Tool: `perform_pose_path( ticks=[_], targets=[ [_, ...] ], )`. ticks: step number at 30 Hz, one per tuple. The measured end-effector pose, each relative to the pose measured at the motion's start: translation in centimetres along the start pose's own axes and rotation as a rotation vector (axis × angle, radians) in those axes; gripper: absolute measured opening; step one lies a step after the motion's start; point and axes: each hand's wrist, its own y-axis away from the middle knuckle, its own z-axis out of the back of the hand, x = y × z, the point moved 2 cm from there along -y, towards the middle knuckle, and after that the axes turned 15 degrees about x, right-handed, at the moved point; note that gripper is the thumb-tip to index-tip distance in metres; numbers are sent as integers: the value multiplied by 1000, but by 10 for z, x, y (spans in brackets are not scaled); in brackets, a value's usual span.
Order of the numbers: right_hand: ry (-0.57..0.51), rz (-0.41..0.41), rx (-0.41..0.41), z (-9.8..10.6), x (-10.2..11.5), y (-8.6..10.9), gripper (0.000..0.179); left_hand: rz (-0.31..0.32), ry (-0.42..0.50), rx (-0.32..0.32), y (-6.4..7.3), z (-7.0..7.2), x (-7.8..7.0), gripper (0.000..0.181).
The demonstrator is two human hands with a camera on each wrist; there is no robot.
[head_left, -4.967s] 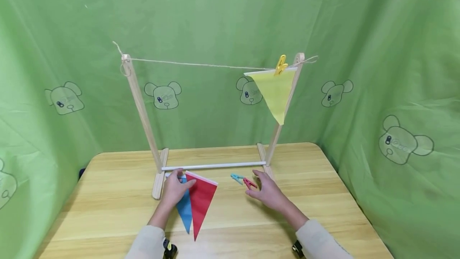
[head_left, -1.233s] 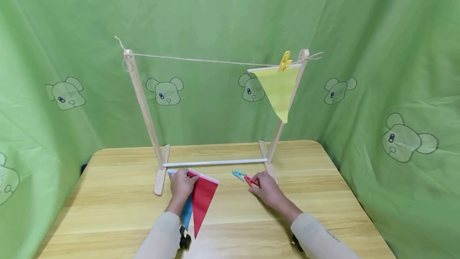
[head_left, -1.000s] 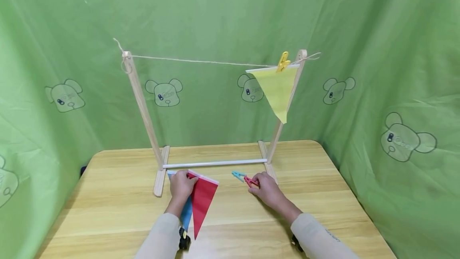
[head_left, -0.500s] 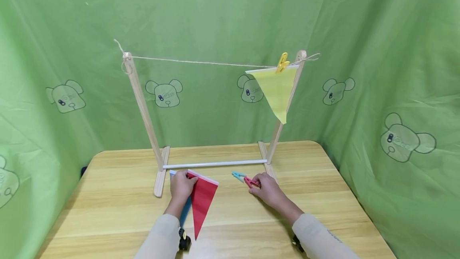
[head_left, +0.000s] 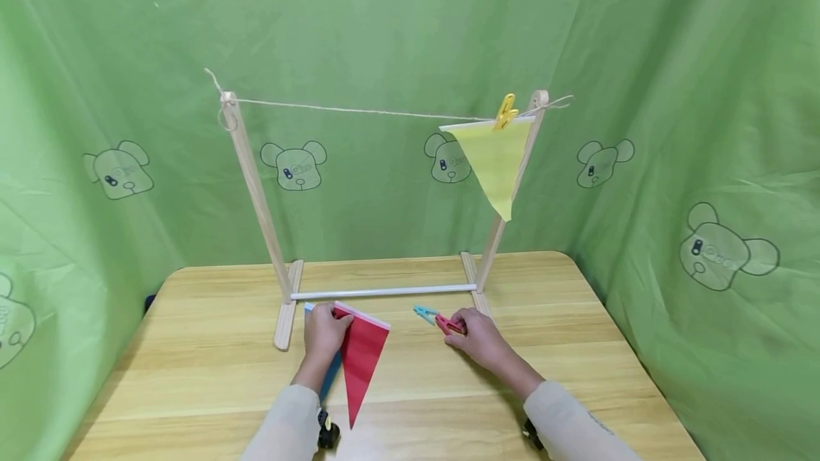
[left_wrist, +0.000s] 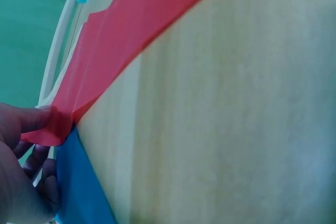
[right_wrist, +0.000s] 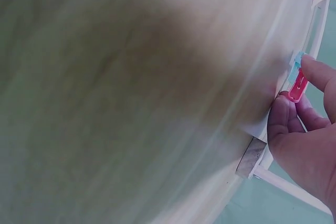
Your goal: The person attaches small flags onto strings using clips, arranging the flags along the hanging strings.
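Note:
My left hand [head_left: 322,333] pinches the red pennant [head_left: 365,358] near the left end of its white top edge, its point hanging toward me. A blue pennant [head_left: 331,378] lies partly hidden behind that hand; in the left wrist view the blue cloth [left_wrist: 81,177] runs down past the curled fingers. My right hand [head_left: 479,340] pinches a red clothespin [head_left: 446,324] between thumb and fingers. Right beside it lies a teal clothespin [head_left: 423,314]. Farther back, a yellow pennant [head_left: 493,162] hangs at the string's right end under a yellow clothespin [head_left: 505,114].
Two wooden posts, the left post [head_left: 253,183] and the right post [head_left: 491,247], hold up a thin string [head_left: 359,111]. A white rod [head_left: 384,292] joins their feet behind both hands. Green curtain [head_left: 384,212] surrounds the wooden table [head_left: 410,404].
Since five seconds ago my right hand has come onto the red clothespin and pinches it. My left fingers have drawn in on the red pennant, and the blue one has slipped further behind it.

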Motion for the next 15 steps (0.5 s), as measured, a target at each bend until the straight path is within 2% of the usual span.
perform_pose_path(
  ticks=[9, 15],
  targets=[
    [-21, 16, -9, 1, 0, 1, 24, -5, 9, -7, 2, 2, -2, 23],
    [-38, 24, -12, 1, 2, 2, 25, -33, 51, 2, 2, 3, -5, 13]
  ],
)
